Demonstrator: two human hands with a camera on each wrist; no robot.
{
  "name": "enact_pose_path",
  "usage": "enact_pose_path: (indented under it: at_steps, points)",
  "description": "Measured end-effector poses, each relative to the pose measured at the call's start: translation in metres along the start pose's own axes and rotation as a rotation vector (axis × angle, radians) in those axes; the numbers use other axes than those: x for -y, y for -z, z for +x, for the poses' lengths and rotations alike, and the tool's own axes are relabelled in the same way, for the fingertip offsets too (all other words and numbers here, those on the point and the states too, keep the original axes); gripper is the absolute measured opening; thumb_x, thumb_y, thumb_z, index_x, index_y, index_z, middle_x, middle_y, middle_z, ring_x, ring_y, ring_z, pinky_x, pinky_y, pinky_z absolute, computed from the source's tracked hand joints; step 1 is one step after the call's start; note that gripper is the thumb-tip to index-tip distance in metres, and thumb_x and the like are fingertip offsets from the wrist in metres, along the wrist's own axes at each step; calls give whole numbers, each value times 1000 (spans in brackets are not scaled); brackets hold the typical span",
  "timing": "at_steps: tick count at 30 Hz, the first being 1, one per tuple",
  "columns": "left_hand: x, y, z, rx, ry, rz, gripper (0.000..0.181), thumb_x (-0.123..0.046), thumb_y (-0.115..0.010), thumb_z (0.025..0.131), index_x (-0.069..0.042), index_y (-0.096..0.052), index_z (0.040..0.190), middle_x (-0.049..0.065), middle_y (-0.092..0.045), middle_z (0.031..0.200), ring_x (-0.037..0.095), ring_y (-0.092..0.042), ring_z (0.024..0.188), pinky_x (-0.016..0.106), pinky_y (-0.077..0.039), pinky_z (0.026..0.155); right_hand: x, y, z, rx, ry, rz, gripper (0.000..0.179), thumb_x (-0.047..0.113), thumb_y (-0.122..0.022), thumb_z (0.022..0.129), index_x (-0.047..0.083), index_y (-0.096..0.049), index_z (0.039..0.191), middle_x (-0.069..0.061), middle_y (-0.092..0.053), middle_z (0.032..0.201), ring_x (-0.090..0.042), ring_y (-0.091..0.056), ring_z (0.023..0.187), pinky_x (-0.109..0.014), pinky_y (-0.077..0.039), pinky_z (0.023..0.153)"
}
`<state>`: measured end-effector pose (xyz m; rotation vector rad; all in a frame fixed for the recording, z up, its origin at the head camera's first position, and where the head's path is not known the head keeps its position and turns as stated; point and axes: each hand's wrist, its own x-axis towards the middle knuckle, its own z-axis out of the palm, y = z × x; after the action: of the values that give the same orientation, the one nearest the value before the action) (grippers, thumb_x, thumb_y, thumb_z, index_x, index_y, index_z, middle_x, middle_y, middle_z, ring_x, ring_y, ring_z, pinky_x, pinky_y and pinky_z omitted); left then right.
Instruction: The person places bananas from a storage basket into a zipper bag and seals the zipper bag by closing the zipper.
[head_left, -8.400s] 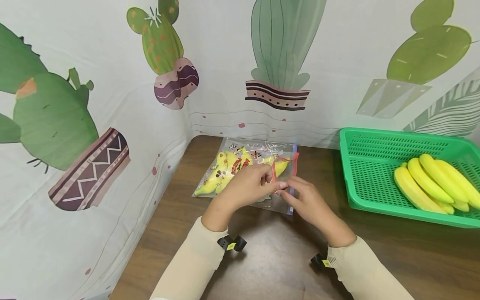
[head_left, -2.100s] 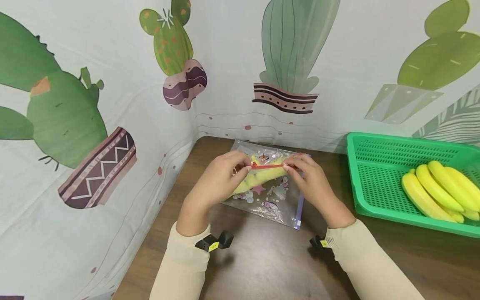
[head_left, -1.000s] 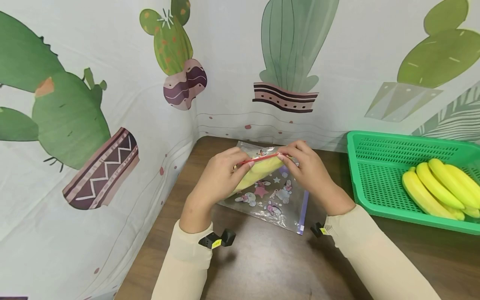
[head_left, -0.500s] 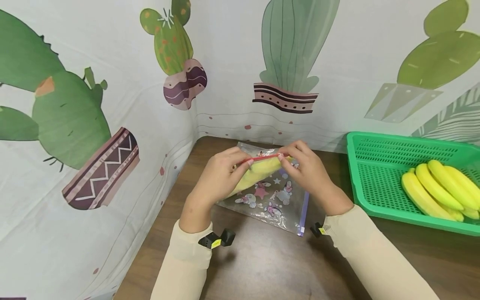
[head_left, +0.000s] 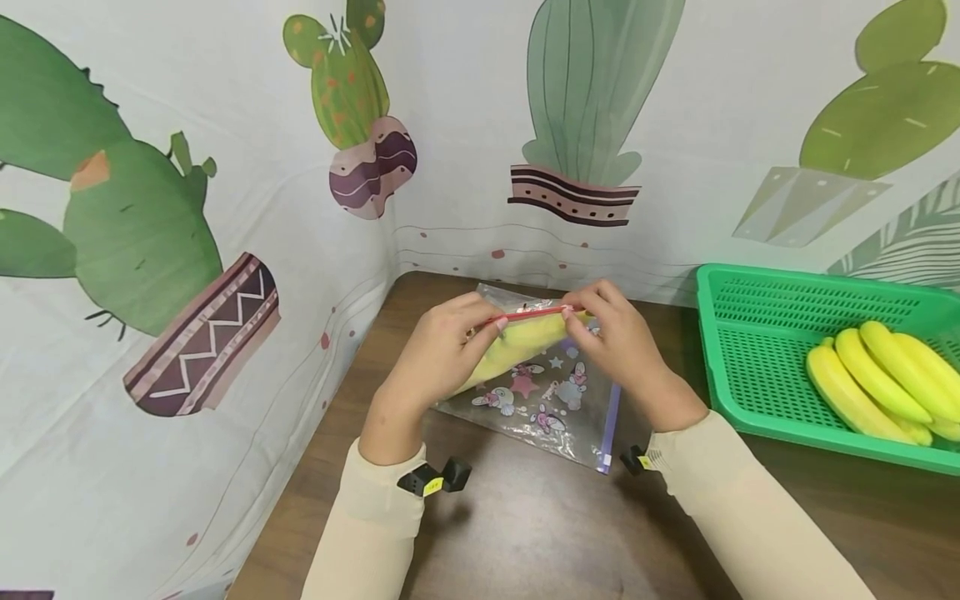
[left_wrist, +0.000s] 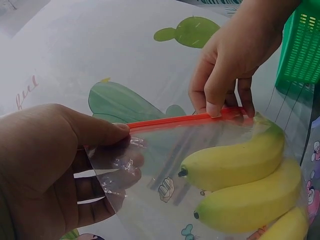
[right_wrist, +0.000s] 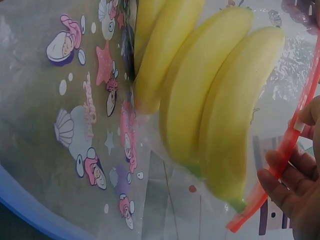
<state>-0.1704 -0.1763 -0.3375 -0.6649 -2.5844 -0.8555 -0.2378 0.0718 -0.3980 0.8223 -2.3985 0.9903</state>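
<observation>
Head view: a green perforated plastic basket (head_left: 757, 346) and yellow curved bananas (head_left: 873, 387) run off the right edge. A clear printed plastic bag with purple zip strip (head_left: 551, 408) is partly hidden behind a clear red-zipped plastic bag (head_left: 517, 343) and the right hand (head_left: 621, 342). Left wrist view: left hand (left_wrist: 47, 165) is cut by left edge; lowest bagged banana (left_wrist: 287, 227), by bottom edge. Right wrist view: pink lettering (right_wrist: 89, 107) is illegible.

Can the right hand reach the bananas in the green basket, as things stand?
Probably yes: nothing covers the bananas in the nearby green basket, but the right hand must first release the red seal.
</observation>
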Motion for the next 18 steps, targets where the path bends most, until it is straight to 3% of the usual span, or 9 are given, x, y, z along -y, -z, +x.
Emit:
enact_pose_path:
  at_steps: [18]
  points:
    - [1,0,-1,-3,-6,4,18,-20,-61,100,-12,-77,104,-4,-70,97,11,-59,84,30,-51,77,-14,0,-3,-8,-37,-12,18,15,-65,96,4,-71,109,-13,-61,103,-31,-65,97,-47,-56,80]
